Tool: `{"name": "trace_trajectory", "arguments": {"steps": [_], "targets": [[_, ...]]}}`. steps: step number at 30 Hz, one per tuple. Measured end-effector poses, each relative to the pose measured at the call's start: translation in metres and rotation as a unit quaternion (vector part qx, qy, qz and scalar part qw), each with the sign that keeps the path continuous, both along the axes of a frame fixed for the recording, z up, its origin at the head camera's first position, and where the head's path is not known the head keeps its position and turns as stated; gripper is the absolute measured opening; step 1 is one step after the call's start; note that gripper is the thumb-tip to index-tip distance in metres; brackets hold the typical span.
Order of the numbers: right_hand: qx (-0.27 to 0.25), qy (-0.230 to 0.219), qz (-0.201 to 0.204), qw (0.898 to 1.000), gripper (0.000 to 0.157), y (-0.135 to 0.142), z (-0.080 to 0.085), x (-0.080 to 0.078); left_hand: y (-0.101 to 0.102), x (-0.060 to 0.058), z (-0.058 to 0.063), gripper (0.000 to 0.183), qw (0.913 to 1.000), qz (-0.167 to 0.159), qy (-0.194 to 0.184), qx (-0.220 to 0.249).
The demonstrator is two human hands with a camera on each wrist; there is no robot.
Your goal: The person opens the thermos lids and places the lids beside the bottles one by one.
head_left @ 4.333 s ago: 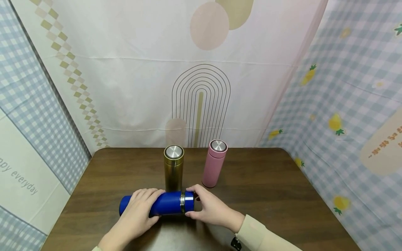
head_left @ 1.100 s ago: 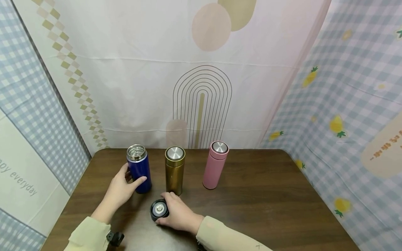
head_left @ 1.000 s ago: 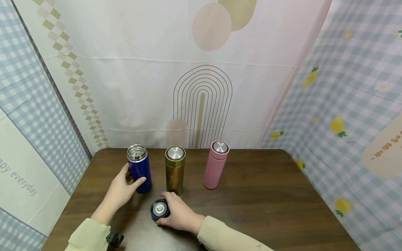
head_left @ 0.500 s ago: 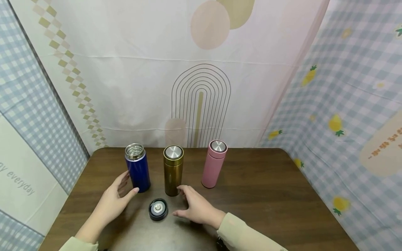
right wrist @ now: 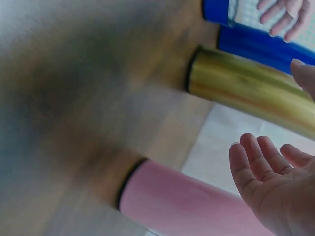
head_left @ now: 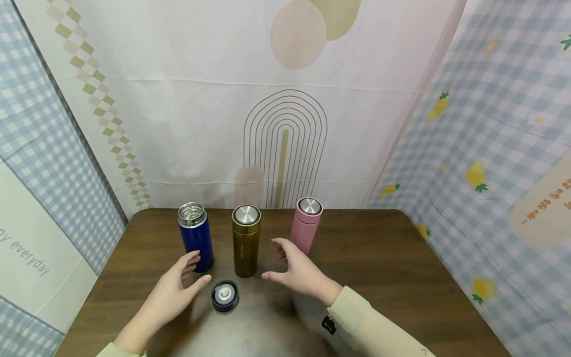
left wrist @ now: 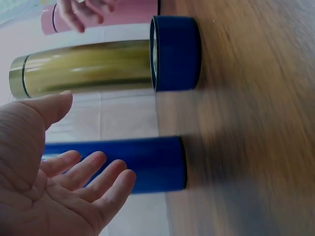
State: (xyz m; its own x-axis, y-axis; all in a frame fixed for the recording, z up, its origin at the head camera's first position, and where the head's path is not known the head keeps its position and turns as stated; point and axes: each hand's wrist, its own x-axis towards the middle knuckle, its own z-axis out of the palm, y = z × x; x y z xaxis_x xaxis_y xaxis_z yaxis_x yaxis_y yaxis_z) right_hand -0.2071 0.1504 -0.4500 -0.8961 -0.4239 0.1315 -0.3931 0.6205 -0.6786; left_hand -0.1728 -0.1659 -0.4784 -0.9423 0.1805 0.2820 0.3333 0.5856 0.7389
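1. On my remote feed, the L hand [head_left: 167, 295] is by the blue vacuum flask [head_left: 197, 240], upright w/ its mouth uncapped; thumb & fingers apart, empty; can't tell if touching.
2. R hand [head_left: 305, 272]: thumb & fingers apart, empty, partly in front of the pink flask [head_left: 306, 230], near the gold flask [head_left: 246, 250]; both upright, capped.
3. I see the blue lid [head_left: 225, 296] upturned on the desk [head_left: 392, 267], btwn L hand & gold flask.
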Motion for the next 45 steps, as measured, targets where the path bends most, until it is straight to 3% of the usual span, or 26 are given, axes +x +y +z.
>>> {"name": "trace_trajectory", "arguments": {"steps": [7, 22, 27, 35, 42, 45], "targets": [[-0.038, 0.007, -0.006, 0.999, 0.084, -0.001, 0.023, -0.012, 0.019, -0.01, 0.003, 0.071, 0.9995, -0.027, -0.013, 0.007], [-0.053, 0.044, 0.006, 0.998, 0.084, -0.025, 0.065, -0.029, 0.052, -0.037, 0.015, 0.085, 0.9977, -0.058, -0.034, 0.0], [-0.058, 0.044, 0.006, 0.997, 0.083, -0.034, 0.07, -0.031, 0.061, -0.043, 0.014, 0.089, 0.9975, -0.059, -0.037, 0.016], [-0.064, 0.045, 0.003, 0.997, 0.079, -0.04, 0.069, -0.027, 0.07, -0.046, 0.012, 0.075, 0.9984, -0.031, -0.012, 0.046], [-0.03, 0.084, -0.022, 0.996, 0.083, -0.041, 0.068, -0.018, 0.077, -0.04, 0.013, 0.063, 0.9992, -0.022, 0.034, 0.003], [-0.02, 0.101, -0.032, 0.994, 0.076, -0.041, 0.067, -0.015, 0.079, -0.037, 0.014, 0.06, 0.9983, -0.019, 0.051, -0.019]]}}
